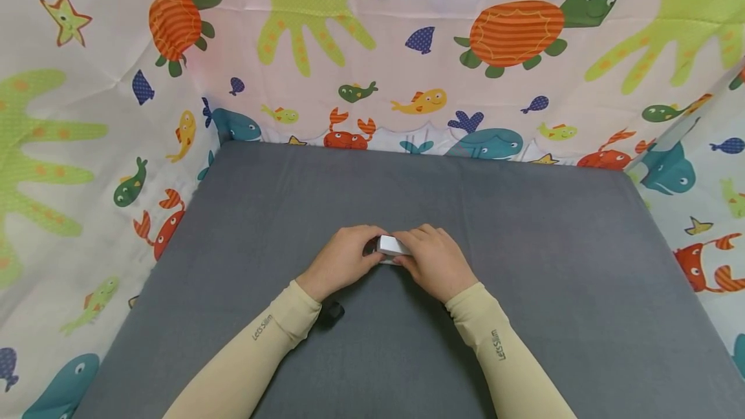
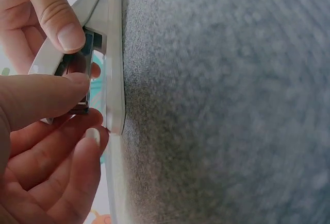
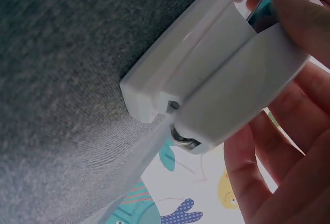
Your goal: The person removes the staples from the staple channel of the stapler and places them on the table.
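A white stapler (image 1: pixel 391 246) rests on the grey tabletop between the two hands, its base (image 2: pixel 116 69) flat on the cloth and its upper arm (image 3: pixel 247 87) tilted up from it. Thumb and fingers of the left hand (image 1: pixel 345 260) pinch the stapler's front end, around the dark metal staple channel (image 2: pixel 88 46). From the other side the right hand (image 1: pixel 438 265) holds the upper arm, its thumb (image 2: pixel 70 36) pressing by the channel. The right wrist view shows the hinge end with a small metal spring (image 3: pixel 181 139). Fingers cover part of the channel.
A small black object (image 1: pixel 332 313) lies on the grey table (image 1: pixel 553 264) beside the left wrist. White cloth (image 1: pixel 326 102) printed with sea animals stands along the back and both sides of the table.
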The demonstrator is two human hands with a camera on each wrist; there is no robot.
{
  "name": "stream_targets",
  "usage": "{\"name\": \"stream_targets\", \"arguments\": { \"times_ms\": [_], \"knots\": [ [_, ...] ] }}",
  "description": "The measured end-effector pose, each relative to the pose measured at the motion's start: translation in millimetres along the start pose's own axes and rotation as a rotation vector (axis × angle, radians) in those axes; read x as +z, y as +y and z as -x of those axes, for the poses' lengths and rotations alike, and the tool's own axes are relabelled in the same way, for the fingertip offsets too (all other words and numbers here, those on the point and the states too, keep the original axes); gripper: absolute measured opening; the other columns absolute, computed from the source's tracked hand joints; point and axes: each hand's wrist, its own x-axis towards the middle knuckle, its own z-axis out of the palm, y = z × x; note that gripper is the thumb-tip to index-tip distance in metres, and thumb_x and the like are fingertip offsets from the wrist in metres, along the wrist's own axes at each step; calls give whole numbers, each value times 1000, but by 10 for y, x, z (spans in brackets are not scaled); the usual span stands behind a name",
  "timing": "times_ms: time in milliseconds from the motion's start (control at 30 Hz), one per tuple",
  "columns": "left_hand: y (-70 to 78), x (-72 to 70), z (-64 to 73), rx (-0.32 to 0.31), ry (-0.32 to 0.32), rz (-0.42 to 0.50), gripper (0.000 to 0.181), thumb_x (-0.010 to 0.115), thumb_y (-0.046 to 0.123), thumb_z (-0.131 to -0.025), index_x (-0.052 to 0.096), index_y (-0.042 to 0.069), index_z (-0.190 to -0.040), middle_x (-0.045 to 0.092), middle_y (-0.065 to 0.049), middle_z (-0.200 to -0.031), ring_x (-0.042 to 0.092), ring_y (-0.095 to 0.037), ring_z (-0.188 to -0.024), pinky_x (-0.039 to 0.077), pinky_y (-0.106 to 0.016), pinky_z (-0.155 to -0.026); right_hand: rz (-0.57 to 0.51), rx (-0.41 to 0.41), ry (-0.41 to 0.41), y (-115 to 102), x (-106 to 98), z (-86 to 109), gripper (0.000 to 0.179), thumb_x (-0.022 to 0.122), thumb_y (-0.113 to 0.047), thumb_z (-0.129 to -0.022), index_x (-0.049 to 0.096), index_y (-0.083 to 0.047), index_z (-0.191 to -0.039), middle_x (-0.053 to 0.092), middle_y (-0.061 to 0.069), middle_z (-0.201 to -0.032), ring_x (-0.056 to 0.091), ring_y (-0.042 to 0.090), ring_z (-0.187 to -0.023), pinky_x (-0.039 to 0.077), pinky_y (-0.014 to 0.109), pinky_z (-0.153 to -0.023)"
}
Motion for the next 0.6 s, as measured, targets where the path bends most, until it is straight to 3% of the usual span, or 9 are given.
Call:
{"name": "stream_targets", "arguments": {
  "times_ms": [300, 600],
  "knots": [
    [19, -4, -1, -40, 11, 50, 25, 81, 16, -99, 78, 19, -124, 78, 4, -98, 66, -4, -81, 56, -24, -74, 14, -10, 27, -10, 3, -1, 34, 86, -22, -95, 75, -12, -125, 80, 5, -115, 75, 26, -102, 60, 47, -89],
    [35, 9, 8, -78, 23, 82, 25, 84, 15, -96, 80, 15, -121, 82, 2, -101, 72, -3, -82, 60, -23, -75, -2, 17, 22, -21, -14, 4, 35, 86, -24, -95, 75, -10, -125, 81, 6, -114, 76, 26, -97, 62, 47, -87]
  ]
}}
